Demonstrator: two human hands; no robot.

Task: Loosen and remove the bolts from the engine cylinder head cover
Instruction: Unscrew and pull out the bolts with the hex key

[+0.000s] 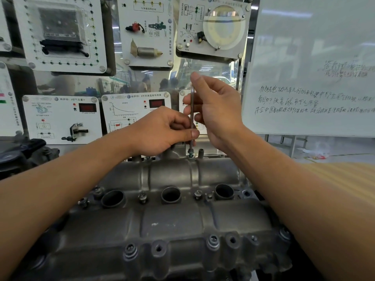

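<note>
1. Cylinder head cover (162,220): grey cast metal, lying low in the middle of the view between the two forearms, with three round plug wells along its centre line.
2. Far-edge bolt (190,153): seated at the cover's rear rim, its head raised slightly above the casting; probably the fastener in hand.
3. Hex key (192,114): a slim rod held upright, its lower tip engaged in the far-edge bolt, so that turning goes straight down the bolt axis.
4. Right hand (215,110): fingers and thumb closed around the upper shaft of the hex key, thumb tip above; likely placed to spin it.
5. Left hand (162,130): thumb and fingers pinched together on the lower shaft, just above the bolt, apparently steadying the tool.
6. Remaining bolts (197,194): several sit in the middle and near rows; some near-row holes look vacant.
7. Training panels (60,118): mounted sensor boards with wiring diagrams behind the engine.
8. Whiteboard (312,78): at right, bearing handwriting; a workshop classroom, by appearance.
</note>
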